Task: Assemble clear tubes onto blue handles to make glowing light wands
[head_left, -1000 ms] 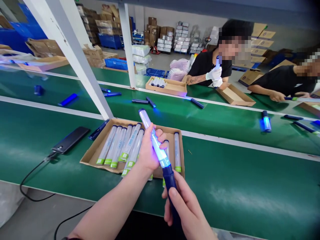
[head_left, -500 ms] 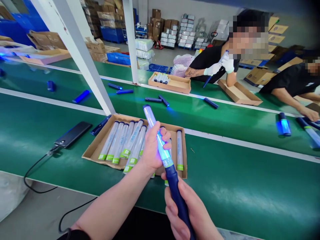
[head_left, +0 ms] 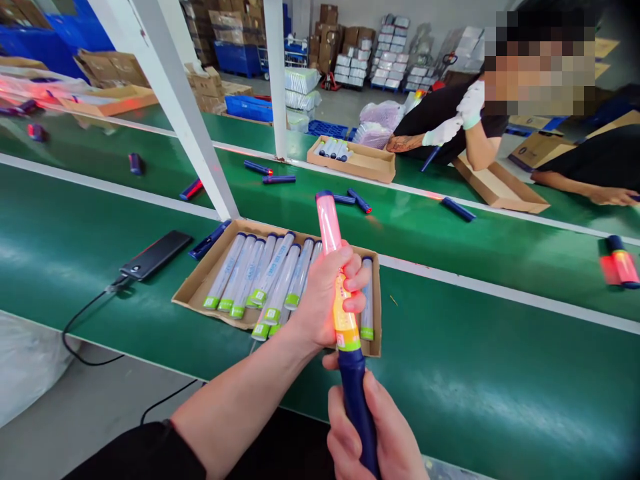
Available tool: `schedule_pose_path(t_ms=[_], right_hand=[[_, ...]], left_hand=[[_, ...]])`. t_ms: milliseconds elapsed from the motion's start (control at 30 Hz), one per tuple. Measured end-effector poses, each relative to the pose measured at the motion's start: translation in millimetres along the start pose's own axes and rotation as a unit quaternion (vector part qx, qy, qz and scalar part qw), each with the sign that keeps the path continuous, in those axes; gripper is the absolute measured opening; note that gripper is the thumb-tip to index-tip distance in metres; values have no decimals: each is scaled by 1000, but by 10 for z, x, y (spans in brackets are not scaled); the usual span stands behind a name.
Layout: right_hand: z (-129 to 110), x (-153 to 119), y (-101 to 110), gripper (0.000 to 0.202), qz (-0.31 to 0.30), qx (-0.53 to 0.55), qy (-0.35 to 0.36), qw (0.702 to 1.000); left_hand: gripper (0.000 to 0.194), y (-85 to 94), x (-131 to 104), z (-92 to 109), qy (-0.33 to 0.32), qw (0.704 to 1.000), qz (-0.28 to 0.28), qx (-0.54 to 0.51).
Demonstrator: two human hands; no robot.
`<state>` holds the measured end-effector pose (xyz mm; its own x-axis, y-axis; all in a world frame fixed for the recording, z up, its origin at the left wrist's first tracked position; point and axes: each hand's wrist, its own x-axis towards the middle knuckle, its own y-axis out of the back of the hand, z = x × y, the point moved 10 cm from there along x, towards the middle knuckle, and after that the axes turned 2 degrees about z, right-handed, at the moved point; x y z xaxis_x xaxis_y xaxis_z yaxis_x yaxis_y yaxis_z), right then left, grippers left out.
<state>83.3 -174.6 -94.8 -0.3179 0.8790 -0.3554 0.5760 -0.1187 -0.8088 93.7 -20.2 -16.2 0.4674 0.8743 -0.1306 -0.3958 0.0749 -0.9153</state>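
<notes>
A light stick point(head_left: 347, 320) with a clear tube and a dark blue handle glows red and orange in front of me, tilted slightly left at its top. My left hand point(head_left: 333, 287) is closed round the clear tube. Lower down, my right hand point(head_left: 370, 427) wraps the blue handle point(head_left: 356, 390), with the thumb along its right side. Behind my left hand lies a shallow cardboard tray point(head_left: 193, 299) of clear tubes point(head_left: 243, 277) with dark caps and green bands. My left hand and forearm hide part of the tray.
A black power bank point(head_left: 157, 255) with a cable lies on the green bench point(head_left: 475, 347), left of the tray. Blue handles point(head_left: 459, 209), some lit red, lie on the strip beyond. A white post point(head_left: 185, 107) rises behind the tray. A co-worker's gloved hands point(head_left: 443, 130) are across the bench.
The light stick and the lit handles have turned from blue to red. Both hands keep their hold; the stick stands more upright. The view has shifted somewhat.
</notes>
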Motion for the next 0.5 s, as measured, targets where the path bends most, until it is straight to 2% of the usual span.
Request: schedule_pose_path(t_ms=[200,267,333,367,400,467,500], right_hand=[[-61,-27,192,56,80,-54,50,994],[-141,-57,311,57,91,-83,54,991],[-415,-154,529,60,133,-191,89,968],[-663,-246,652,61,170,-268,134,939],[-972,-375,747,60,215,-355,197,888],[-1576,-670,789,51,288,-495,330,750],[-1800,-769,760,45,304,-533,380,692]], left_hand=[[33,63,71,-106,-19,994,65,83],[35,-24,118,-186,-21,994,52,94],[38,-185,136,-316,-23,995,6,97],[43,-307,119,-398,-27,993,-37,106],[53,-454,77,-502,-27,986,-95,134],[73,-732,-69,-758,-17,946,-222,237],[75,-813,-135,-882,-6,916,-268,300]])
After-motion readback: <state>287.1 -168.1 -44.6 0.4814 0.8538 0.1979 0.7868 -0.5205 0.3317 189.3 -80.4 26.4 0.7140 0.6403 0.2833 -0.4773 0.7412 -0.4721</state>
